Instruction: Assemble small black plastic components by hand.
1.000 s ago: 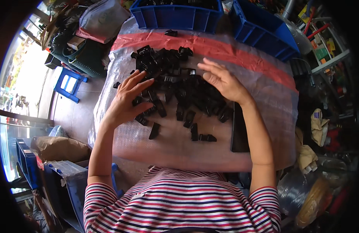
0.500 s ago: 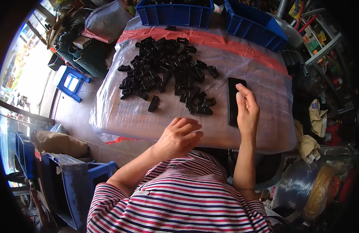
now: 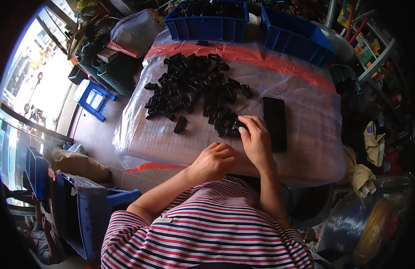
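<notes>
A loose pile of small black plastic parts (image 3: 189, 85) lies across the left and middle of the covered table. At the pile's near right edge, my right hand (image 3: 257, 139) has its thumb and fingers closed at one black plastic part (image 3: 236, 125), partly hidden by the fingertips. My left hand (image 3: 213, 161) rests at the table's front edge, close to my body, with its fingers curled in. Whatever is inside them, if anything, cannot be seen. Just right of my right hand, a black phone (image 3: 275, 124) lies flat with a dark screen.
Translucent woven sheeting with a red stripe (image 3: 301, 76) covers the table. Along its far side stand two blue crates (image 3: 207, 29), the left one holding black parts. A blue stool (image 3: 93, 99) stands on the floor at left. Wrapped coils (image 3: 351, 224) lie at lower right.
My right hand has moved left from the phone to the near edge of the pile, and its fingers have closed at a part there. The left hand stays curled in about the same place.
</notes>
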A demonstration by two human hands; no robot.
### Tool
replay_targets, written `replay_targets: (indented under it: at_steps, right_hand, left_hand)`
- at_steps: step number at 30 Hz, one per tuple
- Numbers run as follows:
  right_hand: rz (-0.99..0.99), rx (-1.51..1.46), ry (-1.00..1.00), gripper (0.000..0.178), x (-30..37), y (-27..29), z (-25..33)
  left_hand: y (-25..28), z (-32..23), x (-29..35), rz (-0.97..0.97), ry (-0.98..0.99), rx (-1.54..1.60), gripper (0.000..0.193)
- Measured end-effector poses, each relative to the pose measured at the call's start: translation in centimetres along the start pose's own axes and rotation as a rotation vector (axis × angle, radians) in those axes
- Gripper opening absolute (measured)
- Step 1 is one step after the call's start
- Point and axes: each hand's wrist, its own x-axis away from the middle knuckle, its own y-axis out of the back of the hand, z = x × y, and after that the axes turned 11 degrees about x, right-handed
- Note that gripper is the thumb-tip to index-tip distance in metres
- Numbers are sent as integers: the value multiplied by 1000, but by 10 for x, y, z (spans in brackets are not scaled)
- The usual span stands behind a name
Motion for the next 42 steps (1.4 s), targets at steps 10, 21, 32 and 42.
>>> replay_targets:
  at_steps: [10, 21, 32, 42]
  right_hand:
    - [192, 85, 138, 25, 9, 0, 2]
    - [192, -377, -304, 30, 29, 8, 8]
    - [227, 51, -19, 38, 25, 13, 8]
    - [417, -257, 88, 32, 26, 10, 20]
  left_hand:
    - [12, 37, -25, -357, 616, -245, 30]
    - [74, 44, 29, -810, 609, -98, 10]
    - [72, 43, 33, -420, 774, -304, 28]
    - [66, 34, 57, -665, 892, 757, 26]
